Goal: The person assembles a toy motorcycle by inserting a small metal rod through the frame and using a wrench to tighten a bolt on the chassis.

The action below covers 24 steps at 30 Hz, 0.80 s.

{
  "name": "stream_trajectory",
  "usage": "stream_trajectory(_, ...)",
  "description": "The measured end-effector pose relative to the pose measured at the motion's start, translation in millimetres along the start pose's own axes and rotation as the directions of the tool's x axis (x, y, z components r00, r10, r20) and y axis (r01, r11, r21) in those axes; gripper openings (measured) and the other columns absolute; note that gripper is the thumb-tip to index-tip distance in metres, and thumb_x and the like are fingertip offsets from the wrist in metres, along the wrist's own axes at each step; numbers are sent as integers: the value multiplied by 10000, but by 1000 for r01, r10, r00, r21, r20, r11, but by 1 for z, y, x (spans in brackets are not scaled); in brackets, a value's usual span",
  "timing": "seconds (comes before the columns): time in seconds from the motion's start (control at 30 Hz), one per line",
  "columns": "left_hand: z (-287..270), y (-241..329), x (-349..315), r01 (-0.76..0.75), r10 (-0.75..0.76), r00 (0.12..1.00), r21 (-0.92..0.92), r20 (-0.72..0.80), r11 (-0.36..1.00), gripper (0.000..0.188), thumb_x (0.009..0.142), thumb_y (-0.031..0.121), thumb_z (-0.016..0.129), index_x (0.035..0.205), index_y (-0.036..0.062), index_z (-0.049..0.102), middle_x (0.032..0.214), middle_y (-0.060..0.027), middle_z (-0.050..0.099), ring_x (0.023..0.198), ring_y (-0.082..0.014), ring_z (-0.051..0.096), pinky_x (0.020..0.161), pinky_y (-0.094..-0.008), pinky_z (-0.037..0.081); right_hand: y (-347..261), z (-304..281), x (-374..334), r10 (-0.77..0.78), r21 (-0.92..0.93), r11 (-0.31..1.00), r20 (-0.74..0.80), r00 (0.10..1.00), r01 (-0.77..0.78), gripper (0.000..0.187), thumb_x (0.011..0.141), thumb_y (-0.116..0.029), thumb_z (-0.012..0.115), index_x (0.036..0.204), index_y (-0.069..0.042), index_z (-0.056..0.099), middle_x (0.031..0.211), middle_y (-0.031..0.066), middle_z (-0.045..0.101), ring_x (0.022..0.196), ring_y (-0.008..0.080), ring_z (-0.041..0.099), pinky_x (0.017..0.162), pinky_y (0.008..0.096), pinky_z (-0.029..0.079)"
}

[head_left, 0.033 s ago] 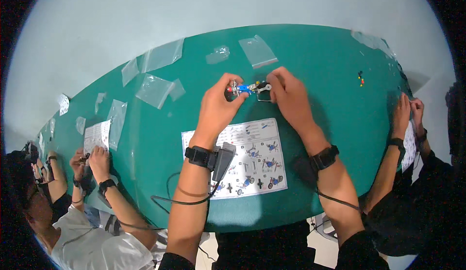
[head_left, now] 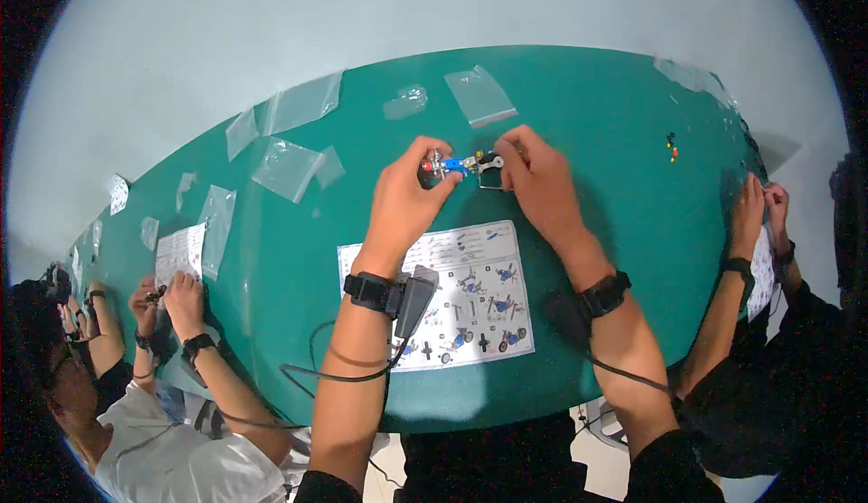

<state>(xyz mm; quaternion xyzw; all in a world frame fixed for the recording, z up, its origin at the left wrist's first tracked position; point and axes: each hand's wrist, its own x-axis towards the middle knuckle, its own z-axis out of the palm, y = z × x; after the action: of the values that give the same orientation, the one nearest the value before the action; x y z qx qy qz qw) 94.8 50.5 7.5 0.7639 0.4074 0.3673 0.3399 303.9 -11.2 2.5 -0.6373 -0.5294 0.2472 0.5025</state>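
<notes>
My left hand (head_left: 405, 191) pinches the red-and-silver end of a small blue model (head_left: 455, 166) between thumb and fingers, and my right hand (head_left: 545, 182) has its fingertips closed at the other end, beside a grey link (head_left: 492, 164). The model sits between my hands, past the far edge of a printed sheet (head_left: 461, 317), which lies by the near edge of the green table (head_left: 597, 96), partly under my left forearm. A clear bag (head_left: 480, 96) lies near the far edge; tiny coloured pieces (head_left: 673, 149) lie toward the right end.
</notes>
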Motion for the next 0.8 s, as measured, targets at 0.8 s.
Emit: stream_trajectory(0.8, 1, -2, 2, -33, 36, 995, 31, -94, 999, 286, 911, 58, 904, 1112, 47, 699, 931, -46, 749, 778, -120, 590, 720, -313, 512, 4, 4, -1, -238, -58, 969, 24, 971, 239, 123, 1175, -137, 521, 1207, -45, 595, 996, 206, 747, 937, 420, 755, 816, 504, 576)
